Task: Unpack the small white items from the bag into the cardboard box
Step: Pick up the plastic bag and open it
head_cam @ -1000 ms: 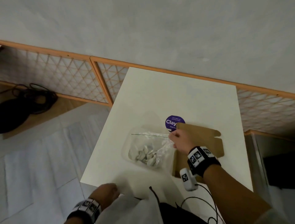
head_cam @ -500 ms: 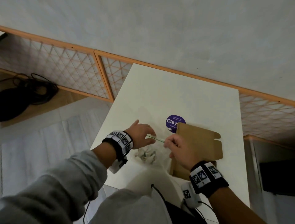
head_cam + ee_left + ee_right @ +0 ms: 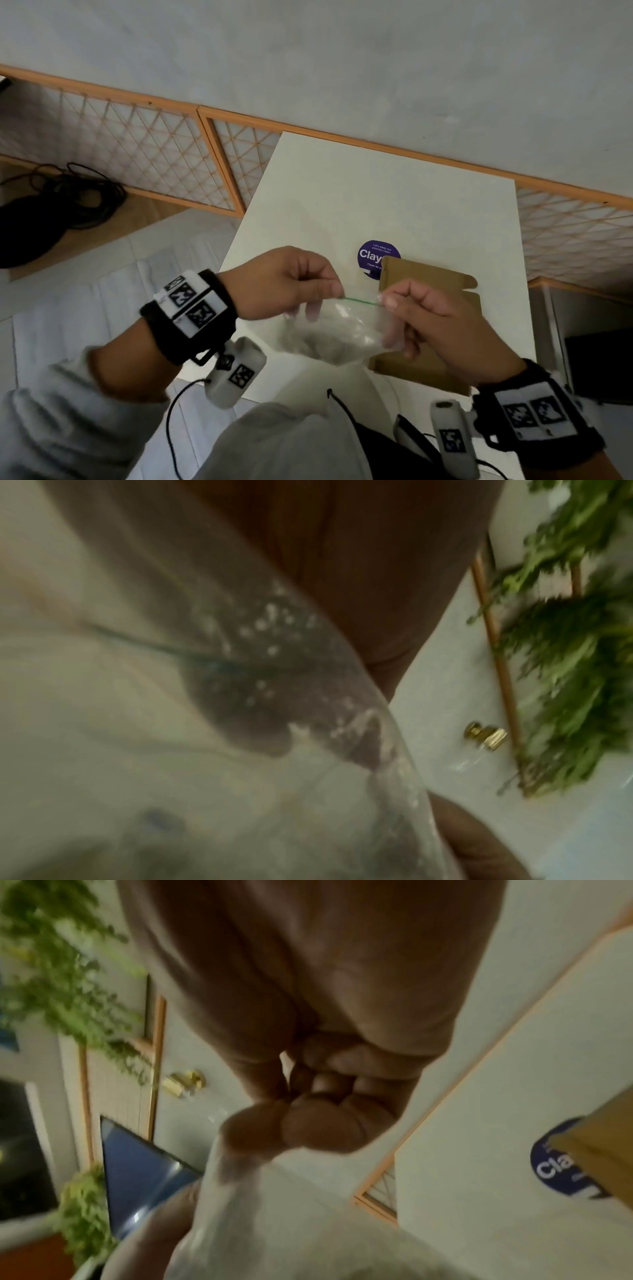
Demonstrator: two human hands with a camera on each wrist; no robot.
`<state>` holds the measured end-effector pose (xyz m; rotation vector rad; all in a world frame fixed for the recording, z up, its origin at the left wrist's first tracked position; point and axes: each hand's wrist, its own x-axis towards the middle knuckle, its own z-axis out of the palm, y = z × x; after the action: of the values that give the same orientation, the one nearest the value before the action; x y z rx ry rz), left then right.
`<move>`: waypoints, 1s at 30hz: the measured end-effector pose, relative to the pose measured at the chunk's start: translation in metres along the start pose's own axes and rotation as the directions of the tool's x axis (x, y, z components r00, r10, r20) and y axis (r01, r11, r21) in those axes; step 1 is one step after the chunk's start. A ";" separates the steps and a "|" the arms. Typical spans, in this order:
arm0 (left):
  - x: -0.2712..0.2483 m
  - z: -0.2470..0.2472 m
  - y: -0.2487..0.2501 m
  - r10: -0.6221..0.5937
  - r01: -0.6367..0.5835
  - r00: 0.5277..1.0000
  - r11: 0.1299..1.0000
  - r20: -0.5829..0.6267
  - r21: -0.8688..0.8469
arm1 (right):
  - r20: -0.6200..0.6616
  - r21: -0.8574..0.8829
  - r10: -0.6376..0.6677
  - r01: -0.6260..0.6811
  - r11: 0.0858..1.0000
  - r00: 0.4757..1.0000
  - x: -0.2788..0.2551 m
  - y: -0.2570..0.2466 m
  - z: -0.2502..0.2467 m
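Observation:
A clear plastic zip bag [image 3: 337, 330] with a green seal strip hangs in the air above the white table [image 3: 394, 205], blurred. Both hands hold it by its top edge. My left hand [image 3: 301, 284] pinches the left end of the strip, and my right hand [image 3: 411, 308] pinches the right end. The small white items inside show only as a pale blur. In the left wrist view the bag [image 3: 240, 696] fills the frame. The right wrist view shows my right hand [image 3: 294, 1123] pinching the bag [image 3: 274, 1204]. The brown cardboard box [image 3: 435, 291] lies open behind my right hand.
A round purple sticker [image 3: 371, 255] lies on the table beside the box's far corner. Orange-framed lattice panels [image 3: 137, 150] line the wall base. A coil of black cable [image 3: 58, 202] lies on the floor at left. A dark cabinet [image 3: 596, 359] stands right of the table.
My left hand came up from the table's near edge and took the bag's left end. Both hands then lifted the bag off the table and toward me.

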<state>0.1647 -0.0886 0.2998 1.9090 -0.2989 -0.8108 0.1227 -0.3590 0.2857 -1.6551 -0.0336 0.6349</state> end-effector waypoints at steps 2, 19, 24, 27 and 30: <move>-0.012 0.005 0.003 -0.001 0.006 0.997 0.998 0.080 -0.066 | 0.072 0.032 0.043 -0.046 0.998 0.996 -0.007 -0.001 -0.004; 0.053 0.051 -0.100 -0.228 0.234 0.972 0.933 -0.054 0.273 | -0.367 -0.131 0.232 -0.297 0.946 0.901 0.016 0.097 0.020; 0.057 0.053 -0.103 -0.220 0.238 0.969 0.954 -0.114 0.180 | -0.247 -0.285 0.242 -0.309 0.907 0.938 0.013 0.081 0.024; 0.058 0.060 -0.099 -0.182 0.206 0.969 0.968 -0.166 0.141 | -0.065 -0.119 0.416 -0.421 0.899 0.907 0.024 0.082 0.036; 0.060 0.068 -0.093 -0.132 0.165 0.966 0.977 -0.221 0.138 | -0.049 0.014 0.439 -0.439 0.898 0.897 0.039 0.085 0.045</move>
<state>0.1520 -0.1244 0.1759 2.1646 -0.0903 -0.6916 0.1083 -0.3207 0.1899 -1.6870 0.3901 0.9321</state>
